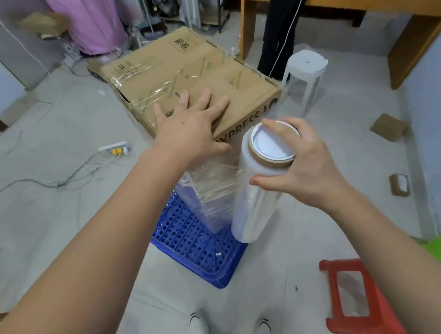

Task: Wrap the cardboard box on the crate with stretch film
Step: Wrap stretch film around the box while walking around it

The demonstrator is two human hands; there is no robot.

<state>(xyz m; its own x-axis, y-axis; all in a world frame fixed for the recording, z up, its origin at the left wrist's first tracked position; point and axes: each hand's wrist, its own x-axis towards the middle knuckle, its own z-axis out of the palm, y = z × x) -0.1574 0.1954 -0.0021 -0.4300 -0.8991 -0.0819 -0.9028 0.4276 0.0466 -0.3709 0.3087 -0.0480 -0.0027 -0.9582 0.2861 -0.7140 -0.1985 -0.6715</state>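
Already film clings to the near corner of the cardboard box (190,83), which sits on the blue crate (196,244) — the top is bare. Left hand (191,125) presses flat on the lid; beside it, right hand (298,164) clamps the stretch-film roll (257,192), more passes likely.

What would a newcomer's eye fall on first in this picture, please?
Probably the big cardboard box at centre, standing on a blue crate, its near side already filmed. The left hand rests flat on its top, while the right hand grips the upright stretch film roll beside the box's near corner.
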